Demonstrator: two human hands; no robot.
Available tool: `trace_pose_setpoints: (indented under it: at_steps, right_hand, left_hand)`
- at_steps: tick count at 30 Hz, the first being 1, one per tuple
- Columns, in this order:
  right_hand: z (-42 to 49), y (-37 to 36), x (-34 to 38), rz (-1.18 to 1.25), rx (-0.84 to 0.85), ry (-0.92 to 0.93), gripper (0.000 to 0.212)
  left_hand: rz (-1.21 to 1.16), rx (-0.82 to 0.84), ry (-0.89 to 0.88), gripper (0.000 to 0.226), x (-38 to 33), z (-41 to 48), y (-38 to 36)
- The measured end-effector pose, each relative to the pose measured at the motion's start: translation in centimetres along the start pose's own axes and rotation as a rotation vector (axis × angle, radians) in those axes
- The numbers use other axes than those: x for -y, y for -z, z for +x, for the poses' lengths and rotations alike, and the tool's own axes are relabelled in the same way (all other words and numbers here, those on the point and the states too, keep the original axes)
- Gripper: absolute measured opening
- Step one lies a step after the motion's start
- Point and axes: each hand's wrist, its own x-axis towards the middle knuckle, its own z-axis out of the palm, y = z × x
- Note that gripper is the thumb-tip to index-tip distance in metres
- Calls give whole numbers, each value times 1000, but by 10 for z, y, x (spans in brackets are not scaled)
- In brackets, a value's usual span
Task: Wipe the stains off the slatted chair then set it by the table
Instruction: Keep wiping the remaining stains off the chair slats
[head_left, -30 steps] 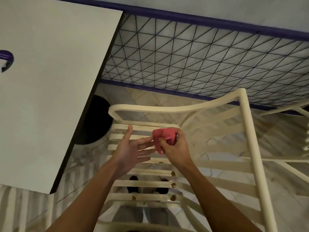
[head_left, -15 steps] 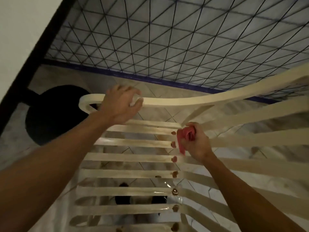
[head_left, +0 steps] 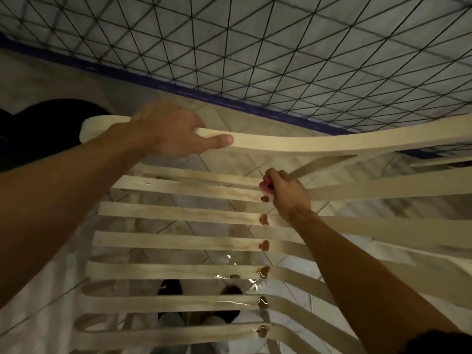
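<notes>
Chair [head_left: 178, 215] fills the view right below me: cream, with long flat slats curving up into a smooth top rail [head_left: 319, 145]. It stands on pale marbled floor [head_left: 51, 80] beside black wire mesh [head_left: 281, 47]. Wiping looks barely begun. My left hand [head_left: 173, 131] grips the rail, fingers curled over it and thumb along its front edge, steadying the chair. My right hand [head_left: 288, 192] pinches a bunched red cloth [head_left: 267, 186] at the upper slats. Glossy brown stains [head_left: 264, 219], wet-looking, run in a line down the slats' middle. Next, I judge, the cloth needs firm rubs, blob by blob.
</notes>
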Motion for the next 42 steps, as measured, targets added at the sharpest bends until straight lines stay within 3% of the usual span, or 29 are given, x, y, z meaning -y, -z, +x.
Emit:
trace_pose_setpoints:
  at_steps: [2, 8, 11, 14, 18, 25, 29, 31, 35, 42]
  right_hand:
    - [-1, -7, -2, 15, -9, 15, 19]
    - [-13, -2, -5, 38, 187, 116, 37]
    - [-7, 9, -3, 62, 284, 107, 32]
    - [6, 10, -8, 65, 232, 52, 30]
    - [18, 12, 0, 20, 250, -6, 70]
    - [40, 11, 1, -57, 532, -67, 48]
    - [43, 5, 4, -5, 531, -76, 24]
    - [44, 2, 5, -5, 536, -84, 19]
    - [49, -2, 0, 9, 566, -64, 23]
    - [51, -4, -4, 118, 590, -30, 40]
  left_hand:
    - [13, -19, -5, 90, 1, 1, -1]
    - [-42, -26, -13, 84, 0, -2, -2]
    - [-39, -22, -14, 81, -1, -4, 0]
    - [-47, -27, -14, 78, -2, -5, 1]
    - [-53, -35, -9, 76, -2, -6, 0]
    - [-94, 19, -15, 76, -2, -6, 4]
    - [-73, 163, -23, 78, 3, -4, 12]
    - [-11, 152, -8, 82, 6, -6, 12]
    - [87, 40, 2, 89, 5, -10, 6]
    - [70, 30, 18, 99, 2, -8, 5]
